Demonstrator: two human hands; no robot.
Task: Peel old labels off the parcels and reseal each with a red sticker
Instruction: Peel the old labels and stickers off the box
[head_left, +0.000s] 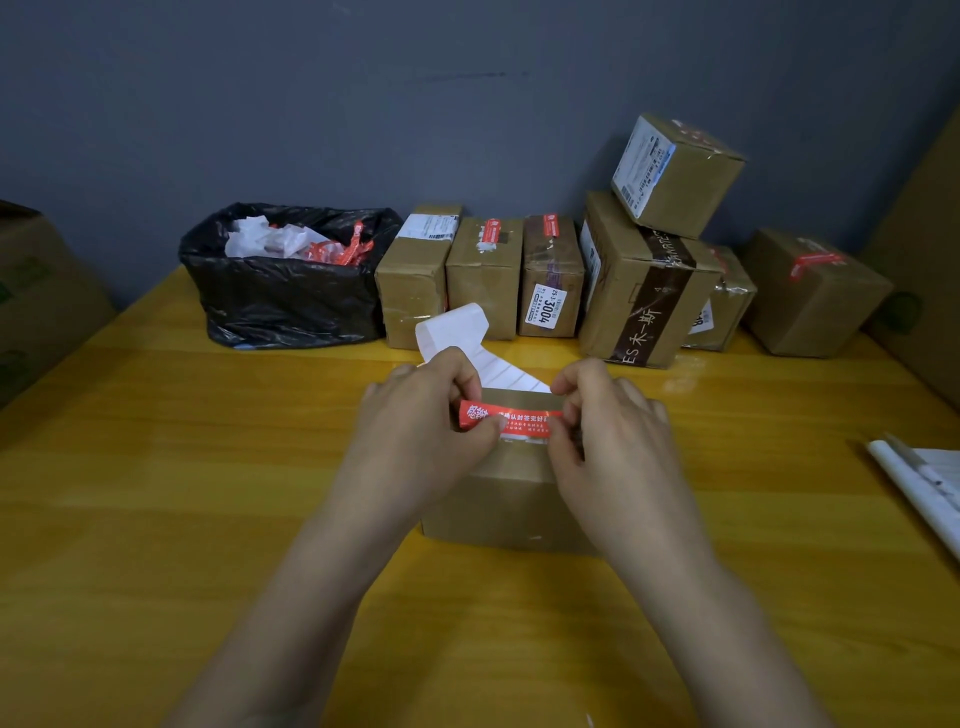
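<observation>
Red sticker (511, 418) spans left to right over the top of the parcel (498, 504) at mid-bench (208, 467), left hand (421, 426) pinching its left end, right hand (613, 431) pinching its right, both equally close, so the press-down looks to go straight below.

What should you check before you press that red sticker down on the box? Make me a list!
1. Both ends held: the left hand pinches one end of the red sticker, the right hand the other. Ok.
2. Sticker flat: the part showing between the hands looks smooth. Ok.
3. Sticker over the flap seam: the hands hide the top of the box. Cannot tell.
4. Old label gone: the front face is bare, the rest is hidden. Cannot tell.
5. Backing out of the way: the white backing strip curls up behind the box. Ok.
6. Scraps bin ready: the black rubbish bag sits open on the table. Ok.
</observation>
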